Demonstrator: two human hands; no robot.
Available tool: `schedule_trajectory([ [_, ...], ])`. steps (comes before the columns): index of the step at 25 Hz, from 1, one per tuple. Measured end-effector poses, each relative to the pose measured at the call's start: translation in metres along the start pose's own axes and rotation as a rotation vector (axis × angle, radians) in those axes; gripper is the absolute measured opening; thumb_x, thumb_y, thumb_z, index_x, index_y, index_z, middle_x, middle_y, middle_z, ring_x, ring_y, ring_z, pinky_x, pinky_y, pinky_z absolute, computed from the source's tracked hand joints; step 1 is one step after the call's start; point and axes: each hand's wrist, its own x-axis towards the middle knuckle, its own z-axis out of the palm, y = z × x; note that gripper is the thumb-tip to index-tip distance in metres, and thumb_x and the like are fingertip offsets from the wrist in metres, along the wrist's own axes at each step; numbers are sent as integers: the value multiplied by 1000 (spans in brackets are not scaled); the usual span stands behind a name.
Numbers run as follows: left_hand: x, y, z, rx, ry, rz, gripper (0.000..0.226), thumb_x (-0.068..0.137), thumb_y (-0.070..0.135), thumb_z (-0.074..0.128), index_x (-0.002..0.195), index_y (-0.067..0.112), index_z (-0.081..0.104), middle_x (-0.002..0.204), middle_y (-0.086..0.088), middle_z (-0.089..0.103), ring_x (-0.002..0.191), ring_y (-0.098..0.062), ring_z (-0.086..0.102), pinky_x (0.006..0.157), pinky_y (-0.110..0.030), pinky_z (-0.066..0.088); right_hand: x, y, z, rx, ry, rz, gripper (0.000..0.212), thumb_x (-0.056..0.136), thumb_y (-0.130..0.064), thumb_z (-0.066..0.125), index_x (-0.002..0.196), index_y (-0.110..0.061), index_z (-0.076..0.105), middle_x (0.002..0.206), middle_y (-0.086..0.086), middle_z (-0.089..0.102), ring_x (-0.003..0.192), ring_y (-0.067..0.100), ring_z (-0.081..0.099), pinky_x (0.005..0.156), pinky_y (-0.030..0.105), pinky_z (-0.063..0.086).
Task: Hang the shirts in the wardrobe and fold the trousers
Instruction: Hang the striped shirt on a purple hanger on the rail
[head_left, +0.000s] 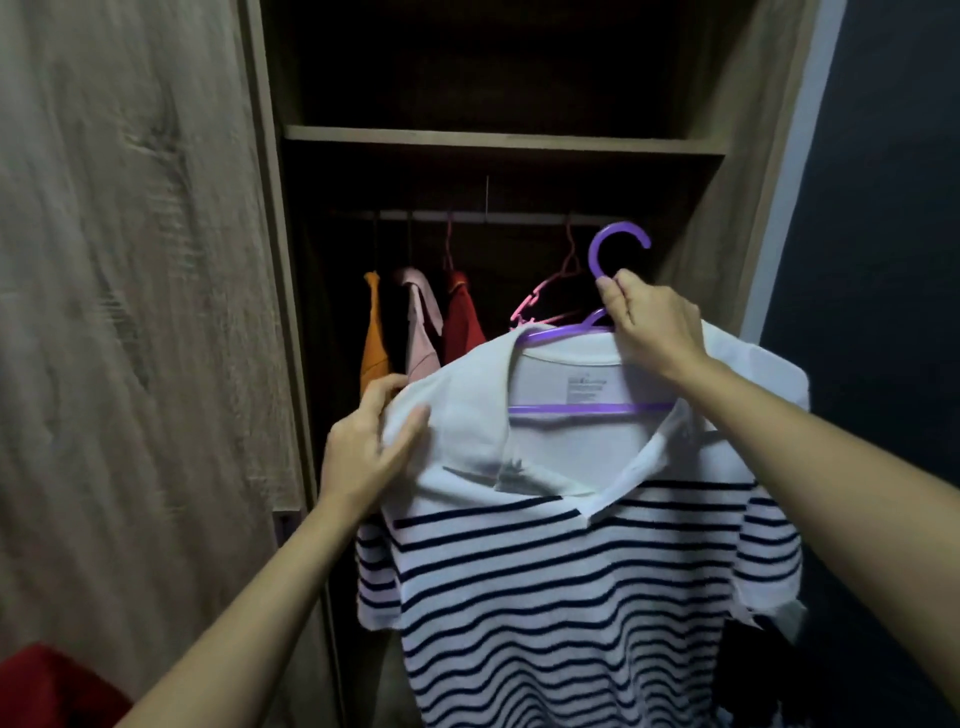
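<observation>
The striped shirt (571, 571) hangs on a purple hanger (618, 244), held up in front of the open wardrobe (727, 104), its hook just below the rail (493, 217) and not yet on it. The right hand (649, 322) pinches the hanger's neck under the hook. The left hand (369, 441) grips the shirt's shoulder, thumb on the front.

The hook could snag the empty pink hanger (545, 296) just beside it instead of reaching the rail. The shirt sits skewed, so a tug from the left hand could slide it off one hanger arm.

The rail's right end is lost in shadow. The hanger's right arm is under cloth and hand. The shirt's hem is cut off below. No trousers are in view. The dark thing (748, 670) at lower right is too dim to identify.
</observation>
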Motion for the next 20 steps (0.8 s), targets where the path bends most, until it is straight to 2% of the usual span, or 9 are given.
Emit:
schedule_trajectory([
  [2,9,-4,-14,129,41,99,34,87,48,46,92,19,63,77,7,63,71,-8,58,64,-27,42,-5,7,0,-43,-39,-93,47,97,-50,22,86,-11,46,86,21,66,86,42,61,63,36,31],
  [5,37,7,-23,80,101,103,33,93,35,47,75,8,53,67,-3,50,63,-13,46,59,-28,31,-11,9,3,-37,-21,-125,50,95,-49,20,86,-8,48,81,22,66,82,43,61,61,35,28],
  [8,48,1,-16,39,-90,-78,28,96,35,47,82,11,49,67,2,51,60,-11,45,55,-26,33,-12,7,7,47,92,-88,56,92,-53,15,82,-8,47,73,20,65,75,44,60,59,33,29],
  [10,44,-13,-16,51,-144,-144,27,92,40,53,85,13,51,69,1,55,62,-14,48,55,-25,36,-15,9,10,106,95,-63,53,93,-51,18,80,-8,46,69,20,62,72,44,59,59,33,28],
  [13,46,-17,-26,88,-138,-23,28,83,54,50,86,29,61,82,13,63,74,-5,56,64,-25,43,-14,8,14,198,27,-62,42,94,-46,27,72,-12,42,57,8,48,67,42,56,60,32,28],
  [16,49,-12,-30,92,-237,64,22,83,55,48,84,40,63,84,17,66,79,1,58,68,-22,43,-9,-2,14,248,-47,-89,38,96,-45,34,67,-20,36,54,0,41,66,40,55,60,31,31],
  [18,51,-7,-26,62,-315,114,23,83,52,48,87,36,63,84,14,66,77,2,59,65,-14,42,-8,-12,17,244,-92,-109,40,97,-42,37,64,-20,34,55,-2,43,69,38,57,60,30,31],
  [20,53,-2,-17,87,-365,172,31,85,50,45,88,25,64,77,8,65,72,-7,59,61,-10,39,-11,-23,22,229,-121,-141,42,97,-42,39,59,-26,30,56,-6,43,71,37,59,60,29,30],
])
